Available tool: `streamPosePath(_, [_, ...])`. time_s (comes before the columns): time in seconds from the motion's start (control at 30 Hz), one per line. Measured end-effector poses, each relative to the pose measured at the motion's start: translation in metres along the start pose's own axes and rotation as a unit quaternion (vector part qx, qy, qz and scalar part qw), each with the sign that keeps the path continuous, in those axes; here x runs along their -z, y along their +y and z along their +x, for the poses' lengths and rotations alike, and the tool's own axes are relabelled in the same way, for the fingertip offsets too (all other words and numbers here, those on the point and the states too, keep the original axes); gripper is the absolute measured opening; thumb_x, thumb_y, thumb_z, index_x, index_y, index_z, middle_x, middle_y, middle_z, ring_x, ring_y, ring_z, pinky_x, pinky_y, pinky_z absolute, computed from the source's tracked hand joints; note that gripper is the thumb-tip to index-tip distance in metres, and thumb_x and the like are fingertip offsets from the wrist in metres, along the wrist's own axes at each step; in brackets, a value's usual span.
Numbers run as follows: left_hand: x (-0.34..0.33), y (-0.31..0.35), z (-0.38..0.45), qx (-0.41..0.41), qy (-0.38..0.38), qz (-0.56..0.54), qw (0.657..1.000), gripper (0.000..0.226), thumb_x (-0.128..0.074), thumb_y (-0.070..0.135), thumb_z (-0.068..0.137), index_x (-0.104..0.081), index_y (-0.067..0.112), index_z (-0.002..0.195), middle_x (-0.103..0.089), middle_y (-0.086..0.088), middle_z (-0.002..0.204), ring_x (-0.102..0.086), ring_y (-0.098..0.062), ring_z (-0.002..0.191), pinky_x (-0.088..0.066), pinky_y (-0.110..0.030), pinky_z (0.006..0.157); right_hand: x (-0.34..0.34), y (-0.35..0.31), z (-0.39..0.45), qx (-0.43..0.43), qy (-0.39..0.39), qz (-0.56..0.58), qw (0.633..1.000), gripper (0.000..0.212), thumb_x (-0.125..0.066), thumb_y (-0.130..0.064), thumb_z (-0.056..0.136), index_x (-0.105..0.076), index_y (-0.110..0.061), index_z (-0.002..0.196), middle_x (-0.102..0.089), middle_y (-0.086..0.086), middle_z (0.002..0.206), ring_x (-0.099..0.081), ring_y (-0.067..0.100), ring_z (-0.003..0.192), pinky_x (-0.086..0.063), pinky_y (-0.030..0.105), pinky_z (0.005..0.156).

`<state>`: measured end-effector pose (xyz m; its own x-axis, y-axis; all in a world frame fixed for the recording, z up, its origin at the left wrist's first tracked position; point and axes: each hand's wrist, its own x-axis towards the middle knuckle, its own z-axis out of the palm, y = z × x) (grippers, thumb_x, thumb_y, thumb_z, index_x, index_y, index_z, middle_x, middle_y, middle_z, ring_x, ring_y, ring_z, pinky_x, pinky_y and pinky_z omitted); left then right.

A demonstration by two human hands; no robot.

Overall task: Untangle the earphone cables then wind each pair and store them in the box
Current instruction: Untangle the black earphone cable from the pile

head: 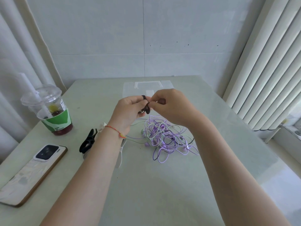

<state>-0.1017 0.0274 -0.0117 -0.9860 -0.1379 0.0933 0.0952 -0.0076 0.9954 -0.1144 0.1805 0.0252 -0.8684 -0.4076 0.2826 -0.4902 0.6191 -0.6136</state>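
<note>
I'm looking at a dark earphone cable (146, 107) held up off the table, right in the middle of my view, wound into a small bundle between both hands. The left hand (128, 111) has its fingers curled round the bundle, a loop of the dark cord showing over a fingertip. The right hand (171, 108) pinches the cord at the bundle's top, thumb and forefinger tight together, the other fingers curled in.

Just below the hands, at about five o'clock from them, the tangle of earphone cables (164, 137) lies on the table (146, 185): mostly lilac cords, some pale green and white, one darker strand threaded through (I can't sort out how many pairs are in there). Its loops trail out toward six o'clock and three o'clock.

Beyond the hands at twelve o'clock sits the clear plastic box (130, 88), partly hidden behind them; whether its lid is on I cannot tell.

Out at nine o'clock a black hair claw clip (88, 141) lies beside the left wrist, which wears a red string bracelet (114, 130). Farther out, a lidded drink cup (48, 110) with a straw stands at ten o'clock, and a phone (32, 173) lies face down at eight o'clock.
</note>
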Motion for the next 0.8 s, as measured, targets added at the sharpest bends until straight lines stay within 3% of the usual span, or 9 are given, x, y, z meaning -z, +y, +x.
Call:
streamPosePath(0.17, [0.002,0.006,-0.005,0.052,-0.153,0.004,0.987,0.027,-0.041,0.003,0.098,-0.068,0.007,0.095,-0.07,-0.012,0.08,-0.063,-0.022,0.078,-0.052,-0.036,0.082,0.01,0.004,0.002,0.009,0.031,0.019,0.999,0.013,-0.057,-0.013,0.087,-0.07,-0.018,0.088,-0.058,-0.014,0.062,-0.048,-0.003,0.057,-0.036,0.01,0.054])
streamPosePath(0.23, [0.003,0.011,-0.008,0.068,-0.194,-0.042,0.978,0.028,-0.041,0.008,0.097,-0.069,0.007,0.093,-0.069,-0.014,0.083,-0.063,-0.027,0.083,-0.051,-0.034,0.079,0.012,0.007,0.003,0.016,0.062,0.052,0.997,0.007,-0.061,-0.017,0.088,-0.068,-0.02,0.087,-0.064,0.0,0.071,-0.054,0.007,0.062,-0.044,0.022,0.064])
streamPosePath(0.3, [0.003,0.015,-0.01,0.076,-0.211,-0.102,0.969,0.026,-0.045,0.014,0.096,-0.07,0.008,0.093,-0.068,-0.01,0.083,-0.064,-0.026,0.084,-0.052,-0.032,0.076,0.014,0.01,0.004,0.017,0.08,0.097,0.992,0.006,-0.064,-0.018,0.088,-0.067,-0.021,0.086,-0.065,0.016,0.076,-0.057,0.026,0.064,-0.047,0.031,0.062])
streamPosePath(0.37, [0.003,0.018,-0.012,0.064,-0.223,-0.151,0.961,0.026,-0.049,0.019,0.09,-0.073,0.012,0.094,-0.071,-0.006,0.088,-0.067,-0.021,0.087,-0.056,-0.028,0.071,0.013,0.011,0.004,0.012,0.078,0.125,0.989,0.011,-0.061,-0.015,0.09,-0.069,-0.022,0.088,-0.065,0.012,0.07,-0.055,0.022,0.055,-0.046,0.029,0.057])
streamPosePath(0.47, [0.005,0.02,-0.011,0.048,-0.208,-0.225,0.951,0.027,-0.05,0.021,0.089,-0.075,0.018,0.101,-0.072,-0.001,0.103,-0.067,-0.014,0.098,-0.056,-0.022,0.062,0.007,0.011,0.004,-0.009,0.029,0.103,0.994,0.024,-0.051,-0.009,0.091,-0.068,-0.023,0.08,-0.059,-0.009,0.052,-0.055,0.012,0.05,-0.046,0.023,0.055])
streamPosePath(0.57, [0.005,0.02,-0.007,0.041,-0.152,-0.278,0.947,0.026,-0.051,0.021,0.091,-0.066,0.017,0.111,-0.071,0.0,0.11,-0.066,-0.012,0.105,-0.055,-0.018,0.06,0.002,0.008,0.002,-0.028,-0.06,0.055,0.996,0.031,-0.049,-0.016,0.096,-0.06,-0.024,0.068,-0.059,-0.009,0.049,-0.058,0.016,0.051,-0.048,0.029,0.06])
streamPosePath(0.63, [0.006,0.019,-0.005,0.032,-0.111,-0.284,0.952,0.023,-0.048,0.019,0.096,-0.064,0.018,0.112,-0.072,0.004,0.11,-0.067,-0.011,0.107,-0.054,-0.016,0.06,-0.001,0.006,0.0,-0.027,-0.11,0.039,0.993,0.027,-0.047,-0.017,0.098,-0.063,-0.026,0.078,-0.066,-0.006,0.063,-0.058,0.017,0.052,-0.047,0.027,0.057])
streamPosePath(0.7, [0.006,0.017,-0.004,0.019,-0.082,-0.266,0.96,0.023,-0.043,0.019,0.101,-0.063,0.021,0.112,-0.072,0.007,0.11,-0.067,-0.01,0.106,-0.052,-0.015,0.06,-0.003,0.004,-0.001,-0.028,-0.145,0.015,0.989,0.022,-0.047,-0.02,0.099,-0.068,-0.017,0.097,-0.07,0.002,0.077,-0.057,0.016,0.052,-0.05,0.027,0.058])
streamPosePath(0.8, [0.006,0.014,-0.002,0.003,-0.056,-0.213,0.975,0.023,-0.043,0.019,0.102,-0.063,0.024,0.112,-0.072,0.009,0.11,-0.067,-0.007,0.105,-0.048,-0.017,0.066,-0.006,0.0,-0.002,-0.027,-0.166,-0.027,0.985,0.027,-0.046,-0.024,0.099,-0.068,-0.01,0.106,-0.07,0.006,0.078,-0.056,0.013,0.052,-0.053,0.031,0.068])
